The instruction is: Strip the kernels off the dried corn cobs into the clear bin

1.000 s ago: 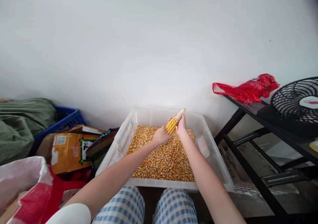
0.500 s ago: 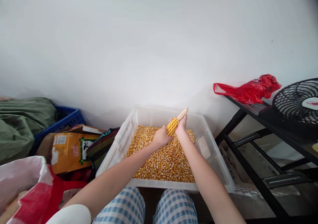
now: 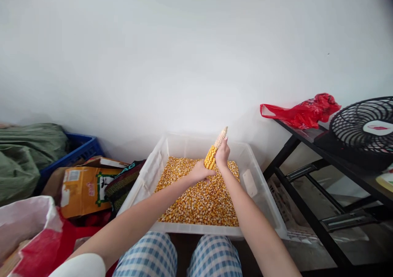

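Note:
An ear of corn (image 3: 210, 157) is held in both hands over a clear plastic bin (image 3: 264, 205). Its upper end is bare pale cob, while yellow kernels still cover the lower part. My left hand (image 3: 201, 171) is closed around the bottom end. My right hand (image 3: 222, 153) grips the ear's right side, where kernels meet bare cob. Loose corn kernels (image 3: 199, 205) lie in a thick layer in the bin beneath both hands. The palm sides and some fingers are hidden.
On the right, a black table (image 3: 310, 144) carries a red plastic bag (image 3: 310, 112) and a black fan (image 3: 365, 123). To the left are an orange cardboard box (image 3: 86, 191), a blue crate (image 3: 82, 148) and a red-and-white bag (image 3: 39, 232). A white wall (image 3: 184, 55) stands behind the bin.
The ear of corn has tipped more upright, its bare tip swinging up and left. My right hand has turned with it, and both hands keep hold.

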The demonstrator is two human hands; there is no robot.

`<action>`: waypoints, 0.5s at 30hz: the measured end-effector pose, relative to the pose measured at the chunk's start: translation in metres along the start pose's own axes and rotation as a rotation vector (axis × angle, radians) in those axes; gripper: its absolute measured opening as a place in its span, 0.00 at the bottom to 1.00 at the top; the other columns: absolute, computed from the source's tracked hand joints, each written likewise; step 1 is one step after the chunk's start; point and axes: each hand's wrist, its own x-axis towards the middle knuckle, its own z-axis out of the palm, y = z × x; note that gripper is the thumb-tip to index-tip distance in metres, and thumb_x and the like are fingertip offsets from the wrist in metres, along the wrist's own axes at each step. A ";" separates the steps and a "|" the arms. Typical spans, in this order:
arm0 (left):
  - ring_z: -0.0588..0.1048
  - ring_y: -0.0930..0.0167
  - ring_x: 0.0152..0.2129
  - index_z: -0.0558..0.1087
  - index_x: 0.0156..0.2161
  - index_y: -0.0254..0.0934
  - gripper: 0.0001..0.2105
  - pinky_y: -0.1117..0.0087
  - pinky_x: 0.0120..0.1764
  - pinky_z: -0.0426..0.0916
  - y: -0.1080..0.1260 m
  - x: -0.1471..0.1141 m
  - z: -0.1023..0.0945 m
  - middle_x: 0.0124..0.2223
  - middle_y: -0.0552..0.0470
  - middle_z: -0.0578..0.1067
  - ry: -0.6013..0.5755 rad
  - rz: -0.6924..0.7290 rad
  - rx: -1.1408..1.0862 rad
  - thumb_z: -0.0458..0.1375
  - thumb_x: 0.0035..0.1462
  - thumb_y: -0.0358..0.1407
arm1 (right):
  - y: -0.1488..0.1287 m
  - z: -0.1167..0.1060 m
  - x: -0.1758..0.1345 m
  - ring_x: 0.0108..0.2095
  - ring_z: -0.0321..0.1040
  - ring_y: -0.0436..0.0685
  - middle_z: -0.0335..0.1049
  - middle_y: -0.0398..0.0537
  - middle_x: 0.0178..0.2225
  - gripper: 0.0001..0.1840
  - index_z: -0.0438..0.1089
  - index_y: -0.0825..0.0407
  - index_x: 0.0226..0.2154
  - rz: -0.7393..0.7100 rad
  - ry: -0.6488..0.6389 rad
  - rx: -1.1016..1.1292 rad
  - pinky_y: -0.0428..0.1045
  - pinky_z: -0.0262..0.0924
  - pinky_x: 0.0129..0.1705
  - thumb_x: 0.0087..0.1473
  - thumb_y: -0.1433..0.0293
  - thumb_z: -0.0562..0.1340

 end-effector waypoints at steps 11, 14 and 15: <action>0.72 0.72 0.21 0.60 0.40 0.34 0.27 0.74 0.21 0.65 -0.014 0.011 -0.012 0.31 0.50 0.72 0.040 -0.021 0.166 0.62 0.37 0.48 | 0.021 -0.008 0.012 0.32 0.65 0.55 0.69 0.47 0.26 0.27 0.66 0.53 0.24 0.005 -0.072 -0.152 0.46 0.57 0.33 0.49 0.48 0.46; 0.73 0.67 0.30 0.61 0.39 0.35 0.26 0.72 0.29 0.66 -0.015 0.012 -0.015 0.34 0.48 0.73 0.113 0.030 0.416 0.63 0.35 0.46 | 0.020 0.000 0.009 0.31 0.67 0.55 0.69 0.47 0.23 0.26 0.64 0.52 0.25 0.169 -0.110 0.066 0.47 0.60 0.31 0.49 0.48 0.47; 0.73 0.66 0.31 0.61 0.38 0.35 0.25 0.71 0.30 0.65 -0.014 0.012 -0.015 0.34 0.48 0.73 0.136 0.033 0.495 0.62 0.36 0.45 | 0.019 0.003 0.008 0.29 0.67 0.55 0.68 0.46 0.21 0.26 0.63 0.52 0.24 0.258 -0.133 0.157 0.47 0.60 0.29 0.49 0.48 0.46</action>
